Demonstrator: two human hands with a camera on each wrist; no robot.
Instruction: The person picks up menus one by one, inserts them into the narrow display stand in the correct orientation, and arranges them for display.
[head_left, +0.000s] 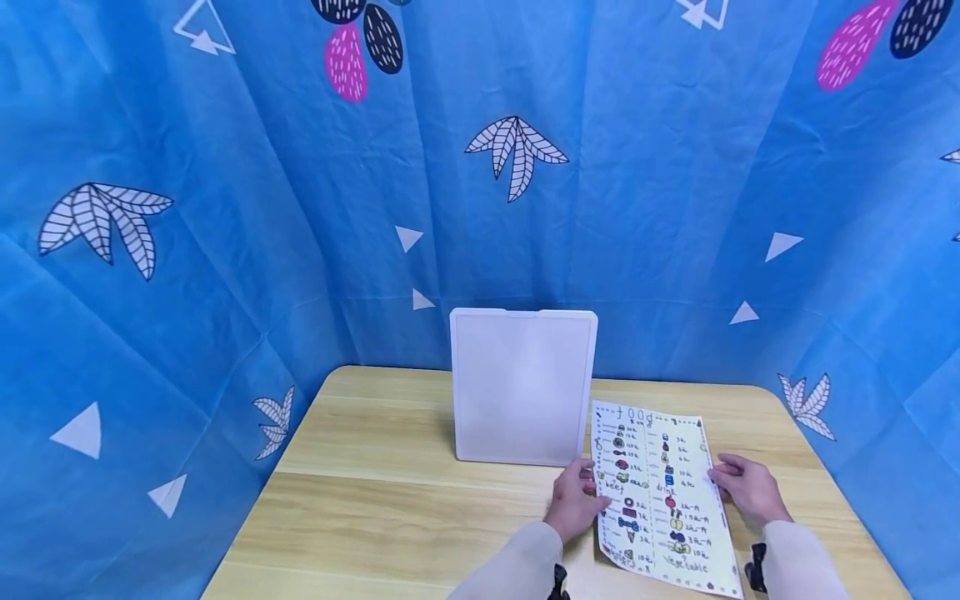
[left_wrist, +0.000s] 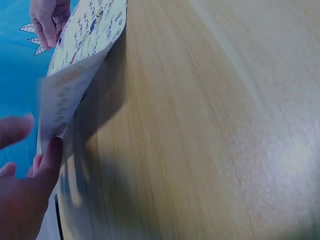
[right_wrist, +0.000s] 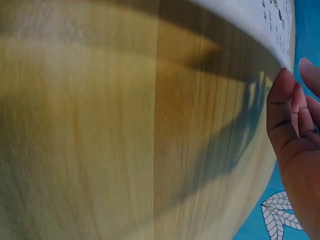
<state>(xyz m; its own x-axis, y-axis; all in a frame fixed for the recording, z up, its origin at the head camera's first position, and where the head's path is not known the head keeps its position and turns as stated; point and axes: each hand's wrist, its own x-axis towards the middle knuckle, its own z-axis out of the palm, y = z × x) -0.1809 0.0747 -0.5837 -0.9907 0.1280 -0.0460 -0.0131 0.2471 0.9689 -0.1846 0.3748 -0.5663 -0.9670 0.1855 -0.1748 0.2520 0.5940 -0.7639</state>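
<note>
A hand-drawn paper menu [head_left: 651, 500] headed "food" is held raised off the wooden table in the head view, its lower part bending. It bears small coloured drawings, prices and words like "drink" and "vegetable". My left hand [head_left: 576, 505] pinches its left edge, thumb over the front. At the right edge my right hand [head_left: 750, 486] pinches the sheet with its fingertips. In the left wrist view a fingertip presses the sheet's [left_wrist: 65, 95] curled edge, and another digit is apart from it. Shadows of the paper and right hand [right_wrist: 295, 135] fall on the wood in the right wrist view.
A white rectangular board [head_left: 522, 386] stands upright at the back middle of the wooden table [head_left: 360, 500], just left of the menu. Blue patterned curtain [head_left: 510, 242] hangs behind and along both sides. The table has rounded far corners.
</note>
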